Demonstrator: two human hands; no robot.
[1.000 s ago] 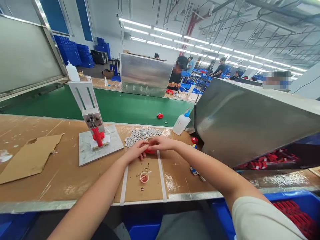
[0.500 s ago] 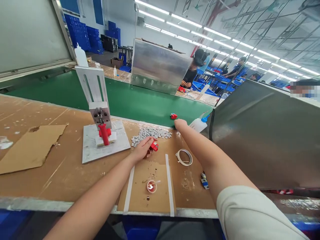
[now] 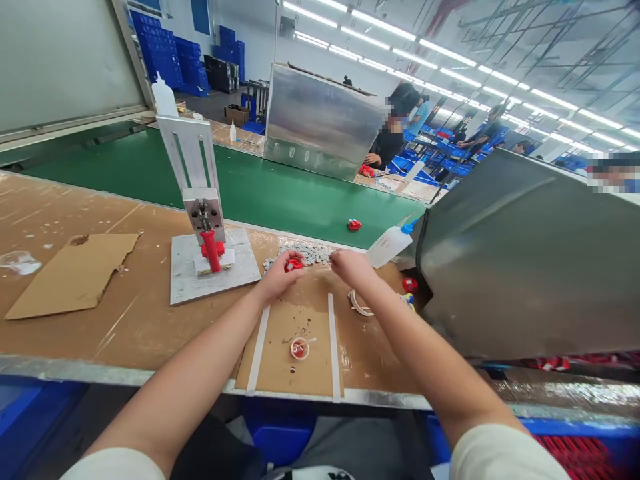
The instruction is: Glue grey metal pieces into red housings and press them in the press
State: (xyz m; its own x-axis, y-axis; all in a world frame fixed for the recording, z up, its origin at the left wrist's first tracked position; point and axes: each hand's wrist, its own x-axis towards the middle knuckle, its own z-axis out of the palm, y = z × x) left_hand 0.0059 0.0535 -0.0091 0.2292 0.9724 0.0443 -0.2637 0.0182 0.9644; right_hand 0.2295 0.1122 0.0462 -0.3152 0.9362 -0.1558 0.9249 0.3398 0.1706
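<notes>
My left hand [image 3: 280, 277] is closed around a small red plastic part [image 3: 294, 265] with a pale patch on top, held just above the cardboard-covered bench. Beside it my right hand [image 3: 351, 268] hovers at the right end of a spread of small grey square pieces [image 3: 314, 253]. Its fingers are pressed together, and whatever they may hold is too small to make out. Beyond that hand another red part [image 3: 355, 225] lies on the green belt. Below both hands sits a small clear cup [image 3: 300, 349] of reddish stuff with a thin stick in it.
A metal hand press [image 3: 204, 220] with a red handle stands left. A squeeze bottle [image 3: 390, 245] with blue cap leans at the right, near a tape roll [image 3: 361, 303] and a metal panel [image 3: 520, 260]. Across the green belt [image 3: 295, 193] a person [image 3: 393, 137] works.
My right hand has drawn back from the belt's edge, leftward to the grey pieces. My left hand still holds the red part, now turned and nearer the grey pieces.
</notes>
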